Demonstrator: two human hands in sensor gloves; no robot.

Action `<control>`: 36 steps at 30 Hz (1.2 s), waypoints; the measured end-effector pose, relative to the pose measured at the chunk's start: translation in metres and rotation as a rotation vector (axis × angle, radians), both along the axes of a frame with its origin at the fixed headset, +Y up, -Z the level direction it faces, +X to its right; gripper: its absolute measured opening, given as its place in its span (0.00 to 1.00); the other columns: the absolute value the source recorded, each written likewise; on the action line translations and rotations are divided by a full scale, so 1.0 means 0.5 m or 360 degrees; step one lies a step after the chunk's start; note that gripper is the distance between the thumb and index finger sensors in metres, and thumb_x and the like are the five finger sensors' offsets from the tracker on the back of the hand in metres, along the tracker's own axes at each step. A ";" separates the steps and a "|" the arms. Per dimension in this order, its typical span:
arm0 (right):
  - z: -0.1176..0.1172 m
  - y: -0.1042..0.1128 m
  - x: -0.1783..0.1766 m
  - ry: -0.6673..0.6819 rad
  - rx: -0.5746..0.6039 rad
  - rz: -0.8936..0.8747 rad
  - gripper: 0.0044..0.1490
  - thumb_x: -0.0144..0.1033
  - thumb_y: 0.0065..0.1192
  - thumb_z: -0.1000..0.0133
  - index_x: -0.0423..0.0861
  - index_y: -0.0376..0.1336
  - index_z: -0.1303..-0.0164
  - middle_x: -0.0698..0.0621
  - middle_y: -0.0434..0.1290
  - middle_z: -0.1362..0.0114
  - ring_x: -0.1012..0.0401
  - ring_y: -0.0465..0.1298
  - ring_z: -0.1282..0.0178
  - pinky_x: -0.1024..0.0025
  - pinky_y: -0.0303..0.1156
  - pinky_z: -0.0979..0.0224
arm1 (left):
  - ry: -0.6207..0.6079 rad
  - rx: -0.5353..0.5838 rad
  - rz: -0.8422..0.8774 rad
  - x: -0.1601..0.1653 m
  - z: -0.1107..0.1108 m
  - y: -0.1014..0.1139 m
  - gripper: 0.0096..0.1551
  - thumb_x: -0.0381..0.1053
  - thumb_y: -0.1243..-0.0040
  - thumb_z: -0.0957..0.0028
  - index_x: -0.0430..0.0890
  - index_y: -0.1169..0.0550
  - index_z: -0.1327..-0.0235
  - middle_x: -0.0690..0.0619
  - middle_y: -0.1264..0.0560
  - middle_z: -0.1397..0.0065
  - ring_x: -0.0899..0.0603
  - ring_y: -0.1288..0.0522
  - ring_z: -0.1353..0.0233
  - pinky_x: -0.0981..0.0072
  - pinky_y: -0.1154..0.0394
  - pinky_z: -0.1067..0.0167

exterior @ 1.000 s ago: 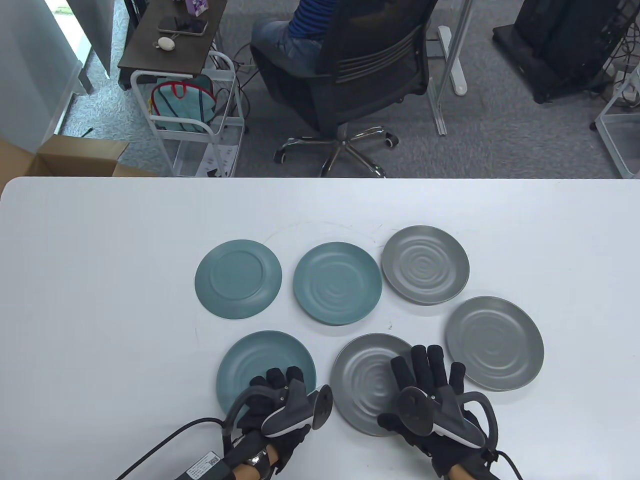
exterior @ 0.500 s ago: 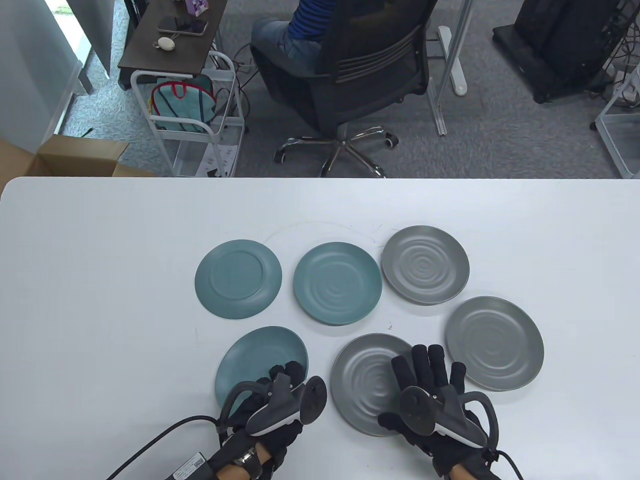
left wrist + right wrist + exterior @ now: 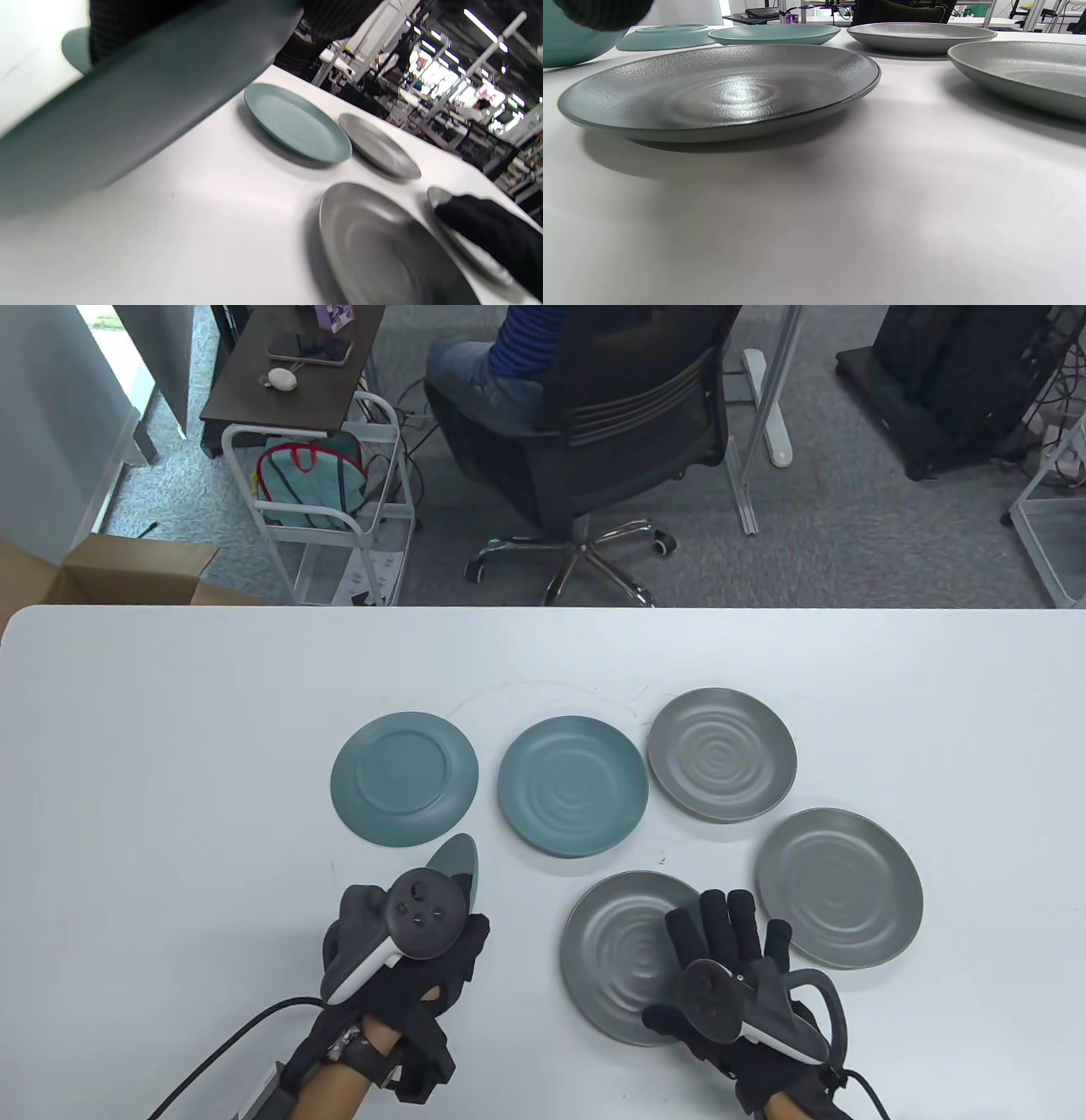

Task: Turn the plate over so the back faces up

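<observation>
My left hand (image 3: 399, 950) grips a teal plate (image 3: 458, 861) and holds it up on edge above the table, so only a thin sliver shows past the tracker. In the left wrist view the plate (image 3: 140, 101) fills the upper left, blurred and tilted. My right hand (image 3: 730, 959) lies flat, fingers spread, over the right side of a grey plate (image 3: 619, 954) that sits face up. That grey plate (image 3: 721, 91) fills the right wrist view, where no fingers show.
A teal plate (image 3: 404, 778) lies back up at the left. A teal plate (image 3: 573, 785) and two grey plates (image 3: 721, 766) (image 3: 840, 887) lie face up. The white table (image 3: 170, 814) is bare at the left and far side.
My left hand has lifted the near teal plate off the table and turned it up onto its edge, moving left. My right hand has stayed on the grey plate.
</observation>
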State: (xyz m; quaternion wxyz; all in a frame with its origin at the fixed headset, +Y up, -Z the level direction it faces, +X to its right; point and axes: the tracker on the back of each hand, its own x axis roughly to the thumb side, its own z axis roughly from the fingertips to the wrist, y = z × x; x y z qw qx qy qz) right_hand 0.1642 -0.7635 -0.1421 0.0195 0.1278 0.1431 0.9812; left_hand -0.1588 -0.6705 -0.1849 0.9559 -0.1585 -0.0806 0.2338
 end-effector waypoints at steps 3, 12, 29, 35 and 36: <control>0.000 0.000 0.001 0.0001 -0.0001 -0.0007 0.65 0.72 0.49 0.49 0.46 0.33 0.14 0.35 0.31 0.13 0.37 0.30 0.16 0.27 0.34 0.22 | 0.0066 -0.0015 0.0117 -0.027 -0.009 0.010 0.35 0.51 0.49 0.38 0.30 0.33 0.26 0.34 0.26 0.34 0.33 0.14 0.42 0.62 0.13 0.59; -0.001 -0.001 0.001 0.0002 -0.0014 -0.0022 0.65 0.72 0.49 0.49 0.46 0.33 0.14 0.35 0.31 0.13 0.37 0.30 0.16 0.27 0.34 0.22 | 0.0212 -0.0147 0.0446 -0.091 -0.023 0.010 0.34 0.51 0.49 0.38 0.30 0.32 0.27 0.35 0.24 0.36 0.35 0.13 0.43 0.64 0.13 0.60; -0.001 0.000 0.001 0.0003 -0.0023 -0.0039 0.65 0.72 0.49 0.49 0.46 0.33 0.14 0.35 0.31 0.13 0.37 0.30 0.16 0.27 0.35 0.22 | 0.0436 -0.0214 0.0589 -0.166 -0.030 -0.013 0.33 0.51 0.48 0.38 0.30 0.31 0.29 0.40 0.21 0.40 0.41 0.10 0.50 0.68 0.12 0.62; -0.001 0.000 0.000 0.0006 -0.0035 -0.0052 0.64 0.72 0.49 0.49 0.47 0.33 0.14 0.35 0.31 0.13 0.37 0.30 0.16 0.27 0.35 0.22 | 0.0491 -0.0298 0.0545 -0.181 -0.035 -0.044 0.34 0.52 0.49 0.38 0.30 0.31 0.28 0.40 0.21 0.40 0.41 0.10 0.52 0.67 0.13 0.62; -0.001 0.000 0.000 0.0006 -0.0035 -0.0049 0.64 0.72 0.49 0.49 0.46 0.33 0.14 0.35 0.31 0.13 0.37 0.30 0.16 0.27 0.35 0.22 | 0.0500 -0.0322 0.0521 -0.183 -0.036 -0.054 0.34 0.52 0.49 0.38 0.30 0.31 0.28 0.40 0.21 0.40 0.41 0.10 0.52 0.66 0.13 0.62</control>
